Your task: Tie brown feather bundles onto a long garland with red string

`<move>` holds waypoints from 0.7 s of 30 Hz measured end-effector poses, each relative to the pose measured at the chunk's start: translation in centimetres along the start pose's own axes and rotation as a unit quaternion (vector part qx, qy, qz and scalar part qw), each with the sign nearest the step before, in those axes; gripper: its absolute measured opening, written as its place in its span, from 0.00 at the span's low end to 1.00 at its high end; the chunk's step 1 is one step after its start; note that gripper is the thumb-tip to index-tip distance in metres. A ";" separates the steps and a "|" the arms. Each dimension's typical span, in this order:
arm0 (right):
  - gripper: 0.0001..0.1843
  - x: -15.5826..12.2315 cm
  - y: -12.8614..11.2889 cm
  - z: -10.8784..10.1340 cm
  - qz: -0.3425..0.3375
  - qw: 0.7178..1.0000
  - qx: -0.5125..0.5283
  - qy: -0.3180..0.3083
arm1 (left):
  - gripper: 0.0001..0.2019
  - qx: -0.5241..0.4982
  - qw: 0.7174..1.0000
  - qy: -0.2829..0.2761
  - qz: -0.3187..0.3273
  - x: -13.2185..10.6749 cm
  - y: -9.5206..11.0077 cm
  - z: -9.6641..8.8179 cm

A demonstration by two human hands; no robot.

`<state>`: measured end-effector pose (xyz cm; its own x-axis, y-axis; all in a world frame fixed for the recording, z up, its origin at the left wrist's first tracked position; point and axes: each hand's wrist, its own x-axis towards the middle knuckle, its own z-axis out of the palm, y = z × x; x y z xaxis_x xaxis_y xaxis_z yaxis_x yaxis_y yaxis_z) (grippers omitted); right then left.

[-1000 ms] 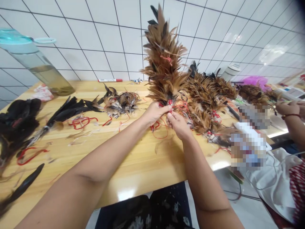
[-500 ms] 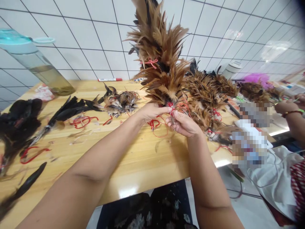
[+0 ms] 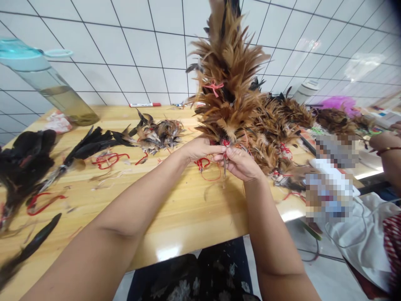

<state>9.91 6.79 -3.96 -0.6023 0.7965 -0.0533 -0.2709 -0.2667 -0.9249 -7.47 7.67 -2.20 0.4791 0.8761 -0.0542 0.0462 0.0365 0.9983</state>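
Note:
A tall feather duster (image 3: 233, 75) of brown and black feathers stands nearly upright above the table. Its lower end, wound with red string (image 3: 225, 143), lies between my two hands. My left hand (image 3: 203, 150) pinches the bound base from the left, thumb against the string. From the right, my right hand (image 3: 239, 164) has its fingers closed around the thin stem just below the binding. A pink-red bow (image 3: 214, 87) is tied partway up the feathers. Loose red cord (image 3: 203, 163) lies on the table beside my left hand. My fingertips partly hide the binding.
More brown feather bundles (image 3: 266, 125) lie to the right. Black feathers (image 3: 90, 146) and a feather clump (image 3: 163, 134) are on the left, near a tilted bottle (image 3: 59, 94). A red marker (image 3: 145, 105) lies by the tiled wall. A co-worker's hand (image 3: 387, 142) shows at far right.
The duster has swung to the right and stands a little straighter. My hands stay together at its base, with the right hand shifted slightly. The co-worker's hand has moved to the right.

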 end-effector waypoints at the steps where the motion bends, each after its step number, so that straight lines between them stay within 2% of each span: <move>1: 0.14 0.0 0.0 0.1 -0.007 1.000 0.011 0.005 | 0.21 -0.009 1.000 -0.009 0.003 0.0 0.0 0.0; 3: 0.16 0.1 0.0 0.4 -0.012 0.999 0.045 0.011 | 0.21 -0.030 0.999 -0.011 0.014 0.0 -0.2 0.1; 7: 0.17 0.2 -0.2 1.2 0.005 0.991 0.128 0.027 | 0.23 -0.057 0.996 0.046 0.056 0.6 -0.8 0.3; 10: 0.16 0.3 -0.5 1.3 0.016 0.986 0.150 0.067 | 0.24 -0.041 0.993 0.070 0.089 1.2 -1.4 0.5; 13: 0.16 0.4 -0.6 1.1 0.008 0.983 0.140 0.119 | 0.21 -0.024 0.990 0.089 0.111 1.6 -1.8 1.0; 17: 0.17 0.7 -0.4 0.7 -0.024 0.978 0.090 0.186 | 0.14 0.013 0.980 0.164 0.115 1.7 -1.9 2.0; 21: 0.14 1.0 -0.2 0.3 -0.060 0.964 0.038 0.256 | 0.06 0.042 0.976 0.169 0.129 1.6 -1.7 2.5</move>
<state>9.10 7.46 -3.72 -0.1180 0.9824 -0.1447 -0.3811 -0.1793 -0.9070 -4.63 7.83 -4.06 0.1684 0.9601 0.2233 0.0408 -0.2332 0.9716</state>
